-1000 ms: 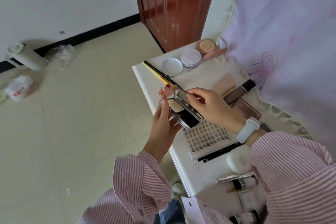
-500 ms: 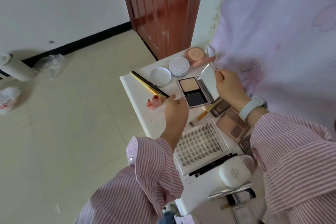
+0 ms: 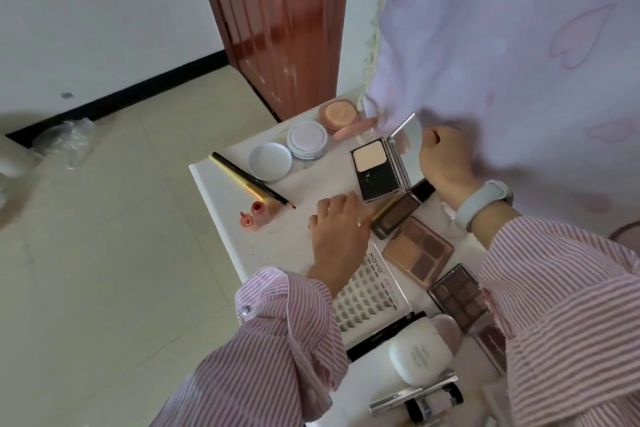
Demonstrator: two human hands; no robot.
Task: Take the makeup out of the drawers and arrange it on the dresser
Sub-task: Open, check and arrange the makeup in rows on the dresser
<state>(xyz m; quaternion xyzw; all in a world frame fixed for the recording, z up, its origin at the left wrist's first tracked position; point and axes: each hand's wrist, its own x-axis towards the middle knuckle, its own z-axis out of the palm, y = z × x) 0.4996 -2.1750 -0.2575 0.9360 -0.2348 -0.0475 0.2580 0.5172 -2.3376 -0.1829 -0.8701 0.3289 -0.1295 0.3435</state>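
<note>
An open powder compact (image 3: 375, 170) lies on the white dresser (image 3: 225, 204), its mirror lid standing up. My right hand (image 3: 445, 163) is curled against the lid's back edge, by the curtain. My left hand (image 3: 337, 230) rests palm-down on the dresser top just left of a brown blush compact (image 3: 398, 211), holding nothing; a gold pencil tip (image 3: 379, 211) lies beside its fingers. Two eyeshadow palettes (image 3: 417, 251) (image 3: 457, 295) and a lash tray (image 3: 367, 302) lie nearer me.
At the dresser's far end stand two white round jars (image 3: 270, 161) (image 3: 306, 139) and a peach one (image 3: 337, 114). A black pencil and a gold brush (image 3: 249, 180) and small pink lip pots (image 3: 256, 213) lie at the left edge. A white bottle (image 3: 420, 354) lies near me. A lilac curtain (image 3: 519, 45) hangs at the right.
The compact, held in both hands over the dresser edge a second ago, now lies open on the dresser. My left hand has let go and dropped onto the dresser top.
</note>
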